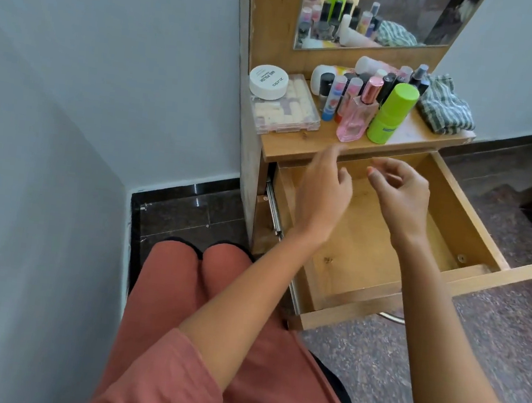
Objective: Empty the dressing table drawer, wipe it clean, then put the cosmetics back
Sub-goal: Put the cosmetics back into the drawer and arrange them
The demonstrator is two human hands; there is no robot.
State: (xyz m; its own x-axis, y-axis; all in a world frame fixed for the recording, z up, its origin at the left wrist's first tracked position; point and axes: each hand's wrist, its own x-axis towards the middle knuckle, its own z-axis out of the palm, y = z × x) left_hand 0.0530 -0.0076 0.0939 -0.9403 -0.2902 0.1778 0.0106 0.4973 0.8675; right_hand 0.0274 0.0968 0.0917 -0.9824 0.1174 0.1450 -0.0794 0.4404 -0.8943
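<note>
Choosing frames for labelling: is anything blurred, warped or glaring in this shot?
Head view: left hand fingertips smeared by motion, right hand sharper; wide lens bows wall and drawer edges; light soft and even; small glints on dark floor tiles.

Both hands (322, 191) over bare drawer (474, 225)

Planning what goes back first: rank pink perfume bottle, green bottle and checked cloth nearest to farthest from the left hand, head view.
1. Pink perfume bottle, just beyond the left hand.
2. Green bottle, right of it.
3. Checked cloth, tabletop's right end.
</note>
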